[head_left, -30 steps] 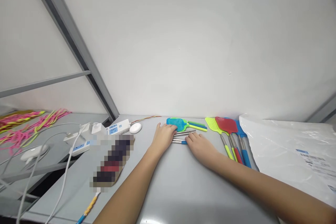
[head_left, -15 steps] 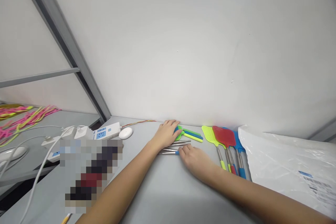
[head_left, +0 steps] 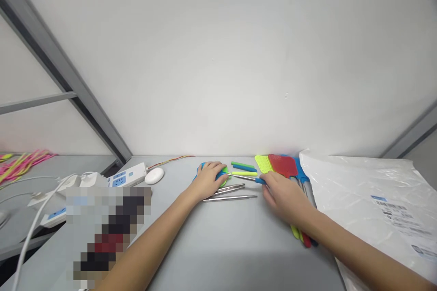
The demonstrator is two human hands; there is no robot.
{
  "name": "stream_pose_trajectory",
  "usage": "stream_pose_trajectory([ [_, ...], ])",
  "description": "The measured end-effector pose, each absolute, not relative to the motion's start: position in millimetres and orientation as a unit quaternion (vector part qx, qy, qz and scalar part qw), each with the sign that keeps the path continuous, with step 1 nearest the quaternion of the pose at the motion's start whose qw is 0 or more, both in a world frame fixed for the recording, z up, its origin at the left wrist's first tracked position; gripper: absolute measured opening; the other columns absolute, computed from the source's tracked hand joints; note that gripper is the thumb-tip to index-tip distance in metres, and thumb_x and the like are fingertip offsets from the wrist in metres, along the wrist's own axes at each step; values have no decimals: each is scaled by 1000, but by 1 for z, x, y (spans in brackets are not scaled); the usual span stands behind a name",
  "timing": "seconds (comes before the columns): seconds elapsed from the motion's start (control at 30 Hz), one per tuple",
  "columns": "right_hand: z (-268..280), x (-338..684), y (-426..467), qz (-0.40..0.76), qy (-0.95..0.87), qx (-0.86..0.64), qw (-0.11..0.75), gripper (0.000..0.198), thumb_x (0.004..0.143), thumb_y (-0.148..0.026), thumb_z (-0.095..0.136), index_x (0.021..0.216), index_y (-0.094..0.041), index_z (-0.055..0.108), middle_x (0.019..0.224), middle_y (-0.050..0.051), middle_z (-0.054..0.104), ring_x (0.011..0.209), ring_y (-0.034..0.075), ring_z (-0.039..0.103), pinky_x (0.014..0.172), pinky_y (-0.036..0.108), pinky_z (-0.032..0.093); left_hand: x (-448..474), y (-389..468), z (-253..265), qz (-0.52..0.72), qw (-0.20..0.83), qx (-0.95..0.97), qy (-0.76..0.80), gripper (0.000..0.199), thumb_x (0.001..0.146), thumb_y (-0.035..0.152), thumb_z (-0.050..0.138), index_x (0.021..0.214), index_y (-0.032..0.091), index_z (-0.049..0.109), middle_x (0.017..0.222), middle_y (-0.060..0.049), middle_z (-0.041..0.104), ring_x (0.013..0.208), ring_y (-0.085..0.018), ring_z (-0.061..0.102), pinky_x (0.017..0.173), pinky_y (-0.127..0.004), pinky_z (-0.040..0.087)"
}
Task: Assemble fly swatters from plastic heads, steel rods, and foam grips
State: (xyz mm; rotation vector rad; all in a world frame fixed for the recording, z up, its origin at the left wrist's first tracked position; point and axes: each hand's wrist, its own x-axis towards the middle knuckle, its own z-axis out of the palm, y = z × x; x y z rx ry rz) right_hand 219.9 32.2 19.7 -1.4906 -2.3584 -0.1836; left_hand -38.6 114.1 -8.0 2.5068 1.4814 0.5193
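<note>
My left hand (head_left: 207, 181) lies over blue and green fly swatter heads at the back of the table, its thumb and fingers closed on a blue head (head_left: 222, 173). From that head a thin metal rod (head_left: 242, 176) runs right to a blue handle (head_left: 260, 181). My right hand (head_left: 285, 195) is closed around this handle, and its palm hides part of it. Loose metal rods (head_left: 230, 198) lie just in front of my left hand. Green, blue and yellow handle grips (head_left: 244, 173) rest behind the rod.
Fly swatters with yellow, red (head_left: 283, 165) and blue heads lie in a pile by my right hand. Right of them is a white plastic mailing bag (head_left: 362, 200). A white round device (head_left: 154, 175) and power strips (head_left: 128, 175) with cables sit at left. A wall (head_left: 218, 77) rises behind.
My right hand has moved right and back, with the blue handle and its rod now stretched out from my left hand. The camera view has turned a little to the right.
</note>
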Motion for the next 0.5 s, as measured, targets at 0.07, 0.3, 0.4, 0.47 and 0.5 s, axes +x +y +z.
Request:
stream_pose_trajectory([
  [0.07, 22, 229, 27, -22, -833, -524, 175, 17, 91, -18, 40, 103, -20, 52, 90, 4, 61, 80, 19, 58, 65, 29, 38, -39, 111, -9, 181, 92, 839, 505, 38, 94, 47, 35, 124, 32, 54, 132, -2, 55, 124, -23, 43, 107, -48, 26],
  [0.3, 24, 241, 14, 86, -872, -464, 131, 18, 88, -16, 44, 100, -23, 55, 88, 6, 63, 78, 19, 61, 64, 28, 43, -57, 92, -17, 196, 77, 810, 547, 36, 97, 40, 32, 128, 36, 51, 140, 0, 50, 130, -21, 40, 112, -55, 17],
  [0.4, 25, 238, 11, 111, -882, -444, 115, 16, 87, -16, 45, 97, -24, 56, 86, 4, 63, 76, 18, 62, 63, 27, 43, -62, 81, -14, 205, 39, 808, 551, 35, 96, 38, 36, 128, 35, 50, 138, 1, 51, 130, -21, 40, 113, -54, 14],
  [0.47, 27, 234, 13, 120, -879, -445, 119, 16, 89, -18, 44, 98, -24, 55, 87, 4, 62, 77, 18, 61, 64, 27, 43, -63, 80, -10, 202, 22, 811, 549, 35, 95, 39, 38, 128, 34, 51, 136, 1, 54, 130, -23, 41, 113, -56, 15],
  [0.5, 29, 233, 14, 121, -877, -448, 126, 16, 90, -19, 43, 100, -24, 55, 88, 4, 62, 78, 18, 61, 66, 28, 43, -64, 80, -9, 201, 18, 811, 548, 36, 95, 40, 38, 128, 34, 51, 135, 1, 54, 129, -24, 41, 112, -56, 17],
])
